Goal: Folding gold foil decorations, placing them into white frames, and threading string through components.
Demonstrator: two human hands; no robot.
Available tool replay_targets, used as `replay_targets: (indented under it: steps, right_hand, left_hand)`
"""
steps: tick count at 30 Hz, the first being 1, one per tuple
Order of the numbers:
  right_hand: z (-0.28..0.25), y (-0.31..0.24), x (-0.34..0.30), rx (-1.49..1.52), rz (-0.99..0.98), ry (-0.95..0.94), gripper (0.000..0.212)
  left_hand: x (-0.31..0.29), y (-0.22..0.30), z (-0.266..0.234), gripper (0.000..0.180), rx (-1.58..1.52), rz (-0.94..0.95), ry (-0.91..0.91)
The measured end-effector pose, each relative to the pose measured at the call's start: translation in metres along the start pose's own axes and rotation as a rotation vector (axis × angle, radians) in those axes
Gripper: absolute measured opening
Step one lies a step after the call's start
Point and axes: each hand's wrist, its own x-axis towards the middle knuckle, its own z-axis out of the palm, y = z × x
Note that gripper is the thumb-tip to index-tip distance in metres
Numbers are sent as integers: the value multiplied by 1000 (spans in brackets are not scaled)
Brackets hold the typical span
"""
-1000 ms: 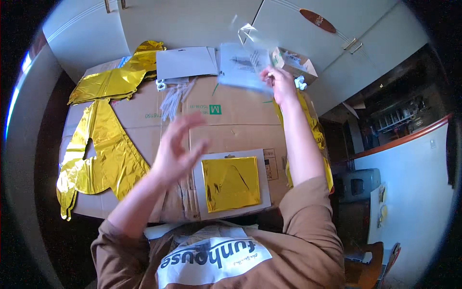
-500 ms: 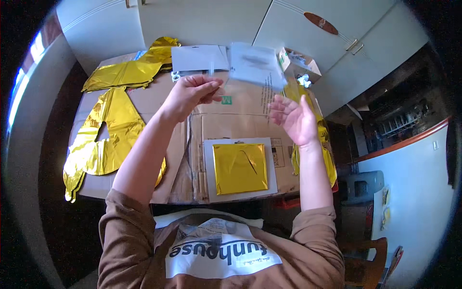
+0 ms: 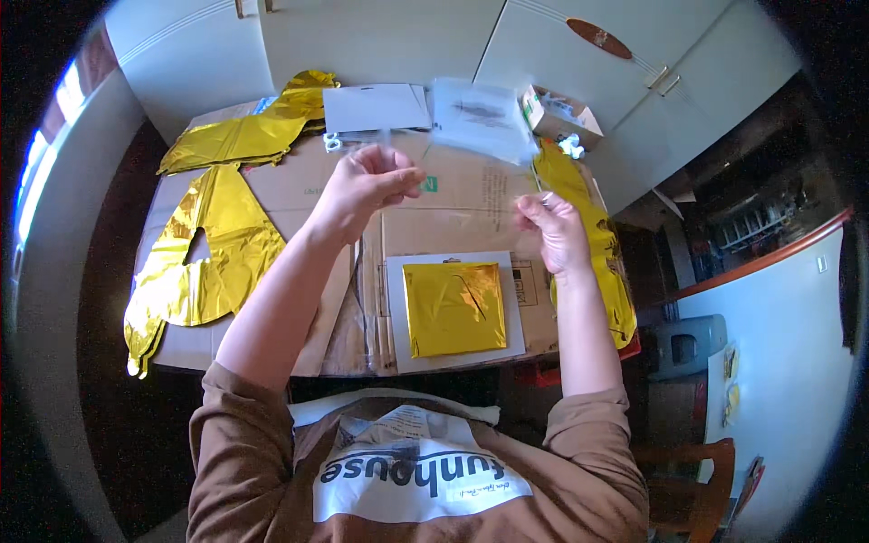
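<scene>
Head view: nearest, a folded gold foil square (image 3: 455, 309) lies on a pale backing card (image 3: 513, 317). Beyond it, left hand (image 3: 369, 188) and right hand (image 3: 556, 233) apparently pinch a printed clear plastic bag (image 3: 497, 195), thumbs against fingers. Apparent step: spreading the bag; next move calls for parting its edges.

Clear bag (image 3: 494, 195) with dark print, gold foil packet (image 3: 453, 312), pale grey card (image 3: 514, 321), tan cardboard (image 3: 453, 235)

Pale cabinet doors (image 3: 389, 41) ahead, grey plastic stool (image 3: 710, 340) and wooden chair (image 3: 721, 475) at right.
</scene>
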Motion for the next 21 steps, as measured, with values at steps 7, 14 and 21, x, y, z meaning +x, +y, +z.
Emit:
replay_targets:
  steps: [7, 14, 21]
  right_hand:
    - [13, 12, 14, 35, 114, 32, 21]
    - [41, 26, 19, -1048, -681, 397, 45]
    - [119, -19, -12, -941, -642, -9, 45]
  left_hand:
    - [-15, 8, 8, 29, -275, -100, -44]
    - [-20, -11, -3, 31, -334, -70, -61]
    - [-14, -31, 28, 16, -303, 36, 245]
